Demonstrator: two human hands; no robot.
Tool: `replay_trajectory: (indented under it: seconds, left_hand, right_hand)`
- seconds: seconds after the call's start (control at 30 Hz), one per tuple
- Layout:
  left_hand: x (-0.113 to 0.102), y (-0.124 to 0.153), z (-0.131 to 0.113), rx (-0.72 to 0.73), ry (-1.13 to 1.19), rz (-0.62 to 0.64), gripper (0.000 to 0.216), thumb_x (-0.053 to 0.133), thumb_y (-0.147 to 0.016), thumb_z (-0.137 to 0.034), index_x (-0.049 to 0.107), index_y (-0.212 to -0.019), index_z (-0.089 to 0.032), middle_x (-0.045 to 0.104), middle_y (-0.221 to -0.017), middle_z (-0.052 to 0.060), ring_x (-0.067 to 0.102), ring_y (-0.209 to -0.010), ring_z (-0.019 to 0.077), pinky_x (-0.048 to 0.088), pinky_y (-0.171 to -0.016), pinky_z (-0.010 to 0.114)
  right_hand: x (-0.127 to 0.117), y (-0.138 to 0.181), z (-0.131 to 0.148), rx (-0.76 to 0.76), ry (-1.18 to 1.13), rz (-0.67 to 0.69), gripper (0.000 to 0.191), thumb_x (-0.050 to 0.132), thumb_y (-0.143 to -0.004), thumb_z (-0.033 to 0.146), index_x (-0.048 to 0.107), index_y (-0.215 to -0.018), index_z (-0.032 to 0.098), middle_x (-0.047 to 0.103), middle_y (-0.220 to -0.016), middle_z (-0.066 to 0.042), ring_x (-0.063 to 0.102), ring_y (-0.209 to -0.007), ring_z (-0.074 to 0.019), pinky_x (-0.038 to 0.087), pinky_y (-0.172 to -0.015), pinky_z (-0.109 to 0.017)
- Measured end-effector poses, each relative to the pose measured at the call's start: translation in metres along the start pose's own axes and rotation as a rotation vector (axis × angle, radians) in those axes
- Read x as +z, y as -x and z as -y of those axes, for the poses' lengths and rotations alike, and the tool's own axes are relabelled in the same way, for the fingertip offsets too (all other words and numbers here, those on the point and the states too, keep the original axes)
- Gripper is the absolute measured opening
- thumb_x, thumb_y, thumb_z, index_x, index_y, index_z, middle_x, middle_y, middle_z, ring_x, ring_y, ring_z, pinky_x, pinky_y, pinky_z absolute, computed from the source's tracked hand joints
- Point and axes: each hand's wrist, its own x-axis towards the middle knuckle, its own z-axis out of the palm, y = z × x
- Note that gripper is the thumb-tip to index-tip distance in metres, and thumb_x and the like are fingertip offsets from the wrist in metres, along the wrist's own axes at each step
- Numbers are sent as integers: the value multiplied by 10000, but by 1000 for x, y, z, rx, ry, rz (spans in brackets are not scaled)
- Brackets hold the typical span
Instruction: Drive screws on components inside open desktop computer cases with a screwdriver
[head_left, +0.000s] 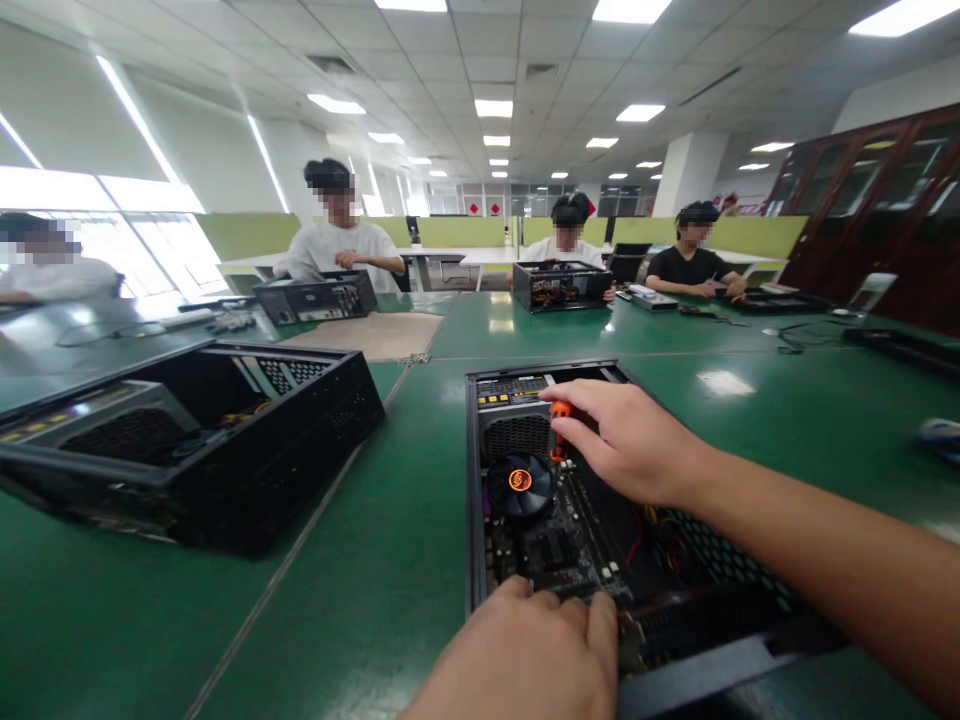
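Note:
An open black computer case [472, 480] lies flat on the green table [360, 600] in front of me. Inside it I see a motherboard [555, 545] and a round black cooler fan [520, 482] with an orange centre. My right hand [626, 440] reaches into the case from the right, its fingers closed on an orange-handled tool [560, 412] held just behind the fan. My left hand [536, 650] rests on the near edge of the case, fingers curled down over the board's front edge.
A second open black case [187, 450] lies to the left. Across the table sit several people at further cases [315, 298] [561, 285]. A brown mat [371, 335] lies mid-table. Cables [810, 335] trail at the right.

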Motion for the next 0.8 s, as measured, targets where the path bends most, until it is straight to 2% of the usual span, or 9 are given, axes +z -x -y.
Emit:
replay_trajectory:
  seconds: [0.13, 0.33, 0.57, 0.63, 0.7, 0.77, 0.8]
  left_hand:
    - [3, -1, 1, 18, -24, -4, 279, 487, -988, -139, 651, -1211, -107, 776, -913, 140, 747, -738, 303, 552, -670, 392]
    - [13, 0, 2, 23, -31, -137, 251, 467, -991, -113, 666, -1144, -96, 766, -841, 125, 736, -709, 286, 548, -668, 380]
    - [14, 0, 1, 29, -50, -130, 240, 508, -980, -122, 670, -1154, -97, 775, -859, 136, 740, -707, 289, 547, -662, 383]
    - [10, 0, 0, 20, -60, -92, 250, 509, -980, -125, 673, -1168, -105, 780, -876, 135, 744, -706, 298, 559, -664, 399]
    - [6, -1, -1, 11, -67, -51, 276, 496, -984, -122, 668, -1199, -107, 784, -928, 143, 753, -736, 313, 576, -680, 421]
    - [3, -1, -2, 8, -56, -13, 294, 482, -988, -120, 665, -1217, -107, 785, -954, 146, 758, -754, 322, 584, -687, 431]
    - [1, -1, -2, 5, -50, 2, 301, 477, -989, -119, 663, -1225, -107, 785, -960, 147, 759, -759, 325, 584, -686, 433]
  right_hand:
    - [1, 0, -3, 4, -5, -1, 349, 520, -974, 230, 677, -1265, 120, 714, -1261, -109, 660, -1160, -243, 502, -1055, -413]
    - [3, 0, -8, 14, -26, -15, 348, 540, -967, 228, 681, -1272, 138, 721, -1247, -94, 666, -1144, -234, 506, -1038, -404]
    - [5, -1, -7, 22, -25, 6, 321, 560, -969, 193, 679, -1259, 125, 719, -1249, -88, 658, -1137, -219, 478, -1025, -364]
    - [4, -2, -5, 32, -25, 0, 249, 605, -957, 203, 708, -1177, 149, 745, -1154, -64, 676, -1037, -205, 494, -932, -337]
    - [3, -4, -3, 64, -23, -4, 120, 695, -922, 274, 733, -987, 180, 752, -941, -19, 666, -837, -182, 483, -764, -311]
    - [2, -4, -3, 85, -18, -5, 160, 760, -882, 337, 711, -832, 194, 706, -787, 13, 613, -711, -164, 433, -668, -302]
    - [2, -4, -3, 83, -23, 1, 158, 765, -878, 336, 712, -830, 195, 702, -788, 14, 607, -716, -163, 426, -672, -301]
